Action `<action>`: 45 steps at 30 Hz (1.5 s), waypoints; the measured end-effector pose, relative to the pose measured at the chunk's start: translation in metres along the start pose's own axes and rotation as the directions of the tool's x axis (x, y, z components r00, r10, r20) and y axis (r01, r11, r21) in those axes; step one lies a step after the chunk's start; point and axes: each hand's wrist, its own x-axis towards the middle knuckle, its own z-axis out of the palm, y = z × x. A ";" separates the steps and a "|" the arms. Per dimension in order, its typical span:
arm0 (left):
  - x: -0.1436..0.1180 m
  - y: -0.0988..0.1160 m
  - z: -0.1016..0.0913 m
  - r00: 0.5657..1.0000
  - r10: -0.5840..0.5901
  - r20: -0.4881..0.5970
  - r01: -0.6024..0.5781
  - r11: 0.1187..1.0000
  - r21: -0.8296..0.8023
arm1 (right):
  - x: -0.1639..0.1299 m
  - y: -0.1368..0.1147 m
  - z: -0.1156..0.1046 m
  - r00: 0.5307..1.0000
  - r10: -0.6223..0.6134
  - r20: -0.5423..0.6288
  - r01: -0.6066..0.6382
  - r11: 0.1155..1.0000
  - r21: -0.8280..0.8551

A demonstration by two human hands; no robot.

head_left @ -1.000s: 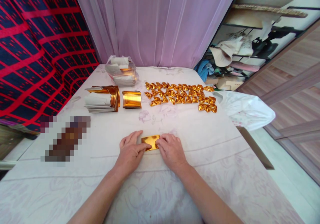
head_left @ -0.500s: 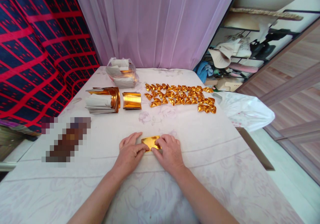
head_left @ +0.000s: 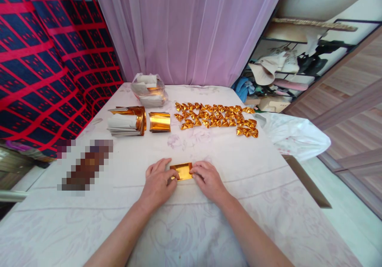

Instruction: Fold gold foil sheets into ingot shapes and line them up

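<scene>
Both your hands are down flat on the worktop [head_left: 238, 187], left hand [head_left: 157, 183] and right hand [head_left: 209, 179] pinching the ends of a small gold paper [head_left: 182, 171] lying between them, fingers curled onto its edges, nothing else held. Keep the fingertips pressing evenly so the crease runs straight; line the edges up before you flatten. The folded gold pieces [head_left: 216, 117] sit in rows well beyond, with the gold paper stacks [head_left: 140, 119] to their left
</scene>
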 end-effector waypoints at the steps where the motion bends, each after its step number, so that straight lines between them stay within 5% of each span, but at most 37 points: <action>1: 0.001 0.005 0.001 1.000 -0.020 -0.022 0.020 1.000 0.004 | 0.000 -0.001 0.000 1.000 0.003 -0.003 -0.003 1.000 -0.014; 7: 0.005 0.023 0.011 0.983 -0.096 -0.156 0.102 0.994 0.036 | -0.001 -0.009 -0.001 0.999 0.039 0.012 -0.038 0.996 -0.087; 23: -0.005 -0.006 0.003 0.997 -0.027 -0.074 0.026 1.000 -0.012 | -0.001 -0.009 -0.004 0.999 0.032 0.012 -0.030 0.996 -0.085; 29: -0.005 -0.009 0.008 0.993 -0.004 -0.115 0.004 1.000 -0.006 | -0.006 -0.034 -0.004 0.999 0.024 -0.023 -0.030 0.960 -0.278; 33: -0.005 -0.010 0.010 0.994 -0.002 -0.112 0.002 1.000 -0.003 | -0.016 -0.049 0.001 0.994 -0.017 0.111 0.058 0.925 -0.374; 45: -0.005 -0.017 0.009 0.996 0.019 -0.084 -0.021 1.000 -0.022 | -0.034 -0.026 -0.006 0.985 0.134 0.106 -0.068 0.880 -0.470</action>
